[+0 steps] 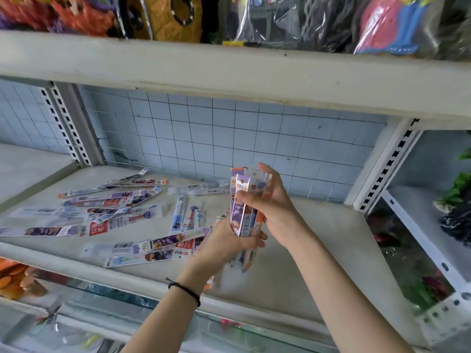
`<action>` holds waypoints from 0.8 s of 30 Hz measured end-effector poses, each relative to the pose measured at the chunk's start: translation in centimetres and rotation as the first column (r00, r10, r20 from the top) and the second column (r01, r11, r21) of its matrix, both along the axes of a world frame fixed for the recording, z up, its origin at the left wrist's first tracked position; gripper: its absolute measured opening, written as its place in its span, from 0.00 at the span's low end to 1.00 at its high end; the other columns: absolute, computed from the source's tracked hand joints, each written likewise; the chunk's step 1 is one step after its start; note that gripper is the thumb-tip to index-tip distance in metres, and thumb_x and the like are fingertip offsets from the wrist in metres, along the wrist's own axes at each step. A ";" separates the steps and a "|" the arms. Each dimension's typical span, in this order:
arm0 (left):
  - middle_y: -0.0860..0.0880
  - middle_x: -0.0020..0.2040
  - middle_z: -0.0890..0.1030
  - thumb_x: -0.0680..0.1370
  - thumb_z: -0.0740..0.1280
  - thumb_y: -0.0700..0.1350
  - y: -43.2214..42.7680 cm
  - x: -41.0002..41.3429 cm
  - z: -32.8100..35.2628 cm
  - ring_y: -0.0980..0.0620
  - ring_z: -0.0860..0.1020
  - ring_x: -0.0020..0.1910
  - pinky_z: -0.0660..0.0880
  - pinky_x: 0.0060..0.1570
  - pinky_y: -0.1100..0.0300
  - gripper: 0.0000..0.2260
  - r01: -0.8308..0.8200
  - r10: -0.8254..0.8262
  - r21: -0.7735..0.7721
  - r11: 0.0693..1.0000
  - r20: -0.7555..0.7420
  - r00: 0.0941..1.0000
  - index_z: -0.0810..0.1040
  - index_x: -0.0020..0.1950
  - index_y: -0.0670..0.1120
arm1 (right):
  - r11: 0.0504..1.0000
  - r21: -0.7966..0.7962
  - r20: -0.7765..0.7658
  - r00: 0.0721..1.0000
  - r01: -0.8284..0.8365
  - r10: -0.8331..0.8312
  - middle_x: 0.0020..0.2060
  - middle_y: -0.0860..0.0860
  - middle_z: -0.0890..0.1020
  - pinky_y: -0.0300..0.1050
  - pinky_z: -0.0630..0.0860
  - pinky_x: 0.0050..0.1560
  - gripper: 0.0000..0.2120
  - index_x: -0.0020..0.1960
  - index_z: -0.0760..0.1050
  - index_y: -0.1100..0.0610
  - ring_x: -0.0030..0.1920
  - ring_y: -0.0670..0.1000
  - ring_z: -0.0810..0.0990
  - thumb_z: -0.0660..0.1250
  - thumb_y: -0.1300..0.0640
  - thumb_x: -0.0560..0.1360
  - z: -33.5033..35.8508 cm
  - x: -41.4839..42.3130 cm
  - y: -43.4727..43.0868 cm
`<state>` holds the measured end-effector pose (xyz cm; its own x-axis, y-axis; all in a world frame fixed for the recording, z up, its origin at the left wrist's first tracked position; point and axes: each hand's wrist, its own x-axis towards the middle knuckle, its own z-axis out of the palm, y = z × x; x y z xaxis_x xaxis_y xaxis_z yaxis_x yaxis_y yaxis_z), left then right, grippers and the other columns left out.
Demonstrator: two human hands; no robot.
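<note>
Both arms reach forward over the shelf [318, 238]. The left hand [225, 244], a black cord [186, 291] at its wrist, curls round the bottom of an upright bundle of packets [239, 215], while the right hand [272, 202] pinches the top between thumb and fingers. I count two hands and one bundle of perhaps five packets. Left of the bundle lie some seventeen loose packets [114, 212], flat on the shelf and overlapping too much for a sure count. Behind the bundle stands a wire grid [229, 128], and above it are bagged goods [293, 19].
</note>
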<state>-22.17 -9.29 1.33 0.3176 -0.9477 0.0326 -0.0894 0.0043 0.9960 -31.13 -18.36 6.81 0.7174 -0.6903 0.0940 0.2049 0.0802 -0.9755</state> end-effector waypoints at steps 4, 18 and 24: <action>0.52 0.37 0.81 0.68 0.73 0.32 -1.0 -0.8 -0.1 0.62 0.80 0.36 0.76 0.40 0.67 0.11 -0.034 0.035 -0.014 0.999 0.138 0.990 0.77 0.43 0.45 | 0.994 -0.103 0.041 0.998 -0.039 0.043 0.48 0.46 0.85 0.40 0.79 0.45 0.40 0.68 0.63 0.46 0.47 0.46 0.83 0.74 0.72 0.66 -0.3 -0.8 -0.4; 0.45 0.36 0.78 0.71 0.72 0.39 1.3 4.0 1.5 0.50 0.78 0.33 0.76 0.35 0.59 0.07 -0.001 -0.002 -0.050 0.999 -0.077 0.997 0.77 0.47 0.40 | 0.998 -0.056 0.032 0.999 -0.023 0.025 0.52 0.55 0.82 0.47 0.80 0.51 0.26 0.62 0.72 0.56 0.52 0.53 0.83 0.74 0.58 0.66 1.9 4.6 1.6; 0.47 0.25 0.72 0.71 0.67 0.36 6.2 12.8 2.5 0.50 0.69 0.21 0.69 0.23 0.61 0.06 -0.125 0.137 0.058 0.990 -0.290 0.947 0.70 0.38 0.40 | 0.958 -0.282 -0.211 0.977 -0.051 -0.010 0.46 0.45 0.82 0.41 0.76 0.52 0.13 0.52 0.75 0.46 0.46 0.42 0.82 0.67 0.42 0.70 0.3 11.8 5.2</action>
<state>-9.42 -3.05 3.85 0.4294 -0.8956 -0.1161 0.2087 -0.0267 0.9776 -19.35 -13.14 7.13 0.7556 -0.6418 0.1310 -0.0040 -0.2046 -0.9788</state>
